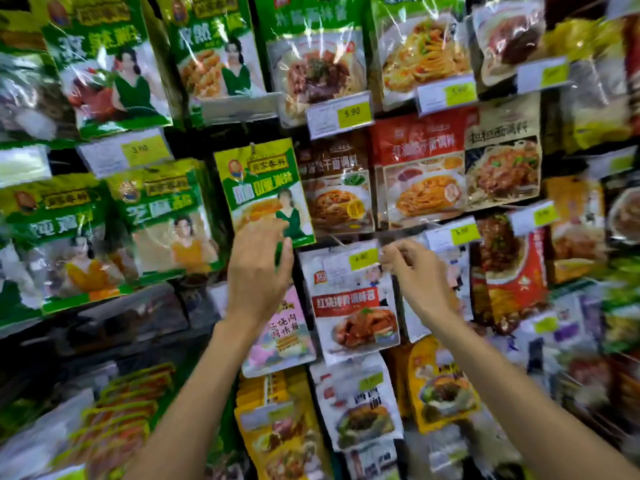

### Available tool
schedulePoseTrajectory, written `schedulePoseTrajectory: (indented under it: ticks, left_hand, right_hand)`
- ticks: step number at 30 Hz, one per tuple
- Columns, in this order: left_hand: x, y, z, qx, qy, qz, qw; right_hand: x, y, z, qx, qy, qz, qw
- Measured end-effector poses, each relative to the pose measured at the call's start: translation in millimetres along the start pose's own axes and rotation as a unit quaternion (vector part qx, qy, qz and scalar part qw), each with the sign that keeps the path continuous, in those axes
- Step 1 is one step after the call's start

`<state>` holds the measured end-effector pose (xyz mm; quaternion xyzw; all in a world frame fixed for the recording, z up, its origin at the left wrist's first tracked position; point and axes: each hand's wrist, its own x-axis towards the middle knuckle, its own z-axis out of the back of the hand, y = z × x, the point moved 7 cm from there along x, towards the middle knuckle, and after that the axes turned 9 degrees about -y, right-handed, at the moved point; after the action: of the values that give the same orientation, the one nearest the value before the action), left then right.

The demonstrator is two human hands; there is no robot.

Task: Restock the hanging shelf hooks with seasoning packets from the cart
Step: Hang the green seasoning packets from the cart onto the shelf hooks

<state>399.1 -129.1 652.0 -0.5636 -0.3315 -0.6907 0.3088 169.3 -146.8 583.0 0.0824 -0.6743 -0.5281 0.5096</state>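
Note:
A green and yellow seasoning packet (265, 192) hangs from a hook (254, 147) in the middle of the display. My left hand (258, 271) is just below it, fingers spread, fingertips at the packet's lower edge and nothing in its grasp. My right hand (417, 271) is pinched on the right end of a clear price label holder (360, 259). That holder sits in front of a white packet with a red band (353, 306). The cart is out of view.
Hanging packets fill the whole wall: green ones (107, 64) at upper left, noodle sauce packets (419, 174) at upper right, yellow ones (277, 427) below. Yellow price tags (351, 114) stick out from the hook ends. A pink packet (284, 337) hangs behind my left wrist.

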Motion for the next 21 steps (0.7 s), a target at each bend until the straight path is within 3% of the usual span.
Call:
schedulePoseTrajectory:
  ticks: [3,8,13,17,21]
  left_hand:
    - [-57.4,-72.5,-51.1,-0.137,0.09,0.091,0.982]
    - [-157.7,-194.6,-130.8,-0.33,0.266,0.237,0.874]
    - [-242.0,-307.2,-187.3,-0.379,0.392,0.216,0.81]
    - [-312.5,-374.7,-231.8,-0.39,0.512,0.156,0.749]
    - [-363.7,-405.4,-276.6,-0.348,0.58,0.103,0.729]
  right_hand:
    - [-43.8,-50.5,62.8,-0.017,-0.014,-0.049,0.999]
    - [-117.6,-145.9,180.9,-0.09,-0.082,-0.174,0.977]
    - [-203.4,-219.2,289.2,-0.2,-0.172,-0.261,0.928]
    - [-274.3,-274.8,352.9,-0.268,-0.241,-0.357,0.861]
    - [-342.7,-333.4,380.3,-0.268,-0.295,-0.47,0.787]
